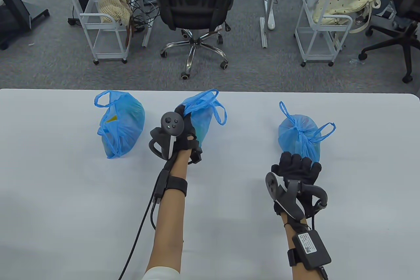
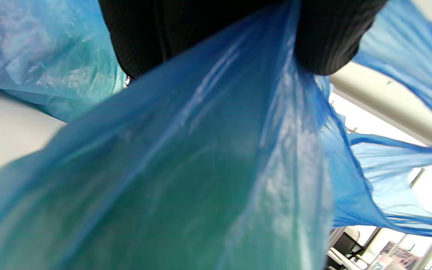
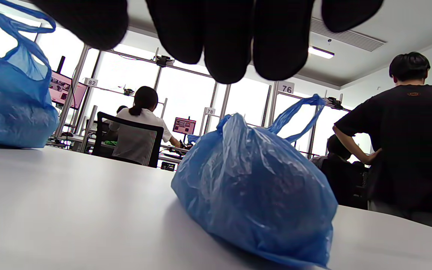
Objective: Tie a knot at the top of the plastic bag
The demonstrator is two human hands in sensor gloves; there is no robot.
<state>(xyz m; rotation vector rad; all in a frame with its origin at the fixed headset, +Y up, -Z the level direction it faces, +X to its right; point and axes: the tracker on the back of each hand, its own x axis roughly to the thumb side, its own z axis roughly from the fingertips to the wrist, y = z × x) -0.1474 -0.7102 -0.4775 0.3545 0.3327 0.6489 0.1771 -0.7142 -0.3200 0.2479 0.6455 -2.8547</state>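
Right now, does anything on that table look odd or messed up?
Nothing stands out. Three blue plastic bags sit intact on the white table: the right bag is knotted, the left bag lies loose, and the left hand grips the middle bag.

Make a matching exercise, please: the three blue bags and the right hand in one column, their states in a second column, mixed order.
1. left bag
2. middle bag
3. right bag
4. right hand

a. knotted at the top
b. gripped by the left hand
c. lying untied, untouched
d. fingers spread, holding nothing

Pairs: 1-c, 2-b, 3-a, 4-d
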